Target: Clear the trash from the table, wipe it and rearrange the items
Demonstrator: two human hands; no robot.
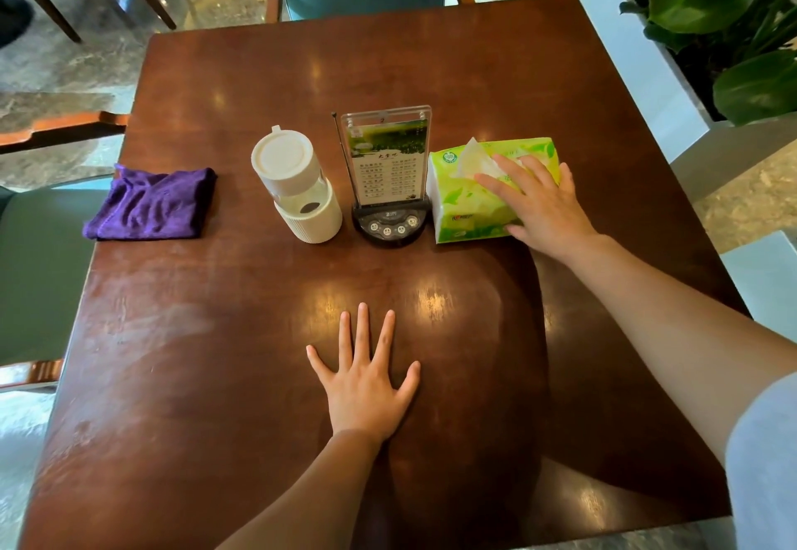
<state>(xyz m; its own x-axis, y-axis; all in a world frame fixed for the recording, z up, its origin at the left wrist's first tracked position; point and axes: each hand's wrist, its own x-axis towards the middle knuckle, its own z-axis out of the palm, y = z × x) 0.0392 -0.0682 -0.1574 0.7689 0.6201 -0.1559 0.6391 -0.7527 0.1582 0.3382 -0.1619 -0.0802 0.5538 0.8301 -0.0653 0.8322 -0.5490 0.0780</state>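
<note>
Brown wooden table (258, 334). Left hand (366, 381) flat, fingers spread wide, lower middle. Right hand (539, 200) on green tissue pack (478, 200), fingers loosely spread, right of middle.

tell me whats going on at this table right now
A person is tidying a wooden table. Their right hand rests on a green tissue pack, which sits in a row beside a menu stand and a white bottle. The left hand lies flat on the bare tabletop. A folded purple cloth sits at the left edge, in nobody's hand. No trash is visible.
</note>
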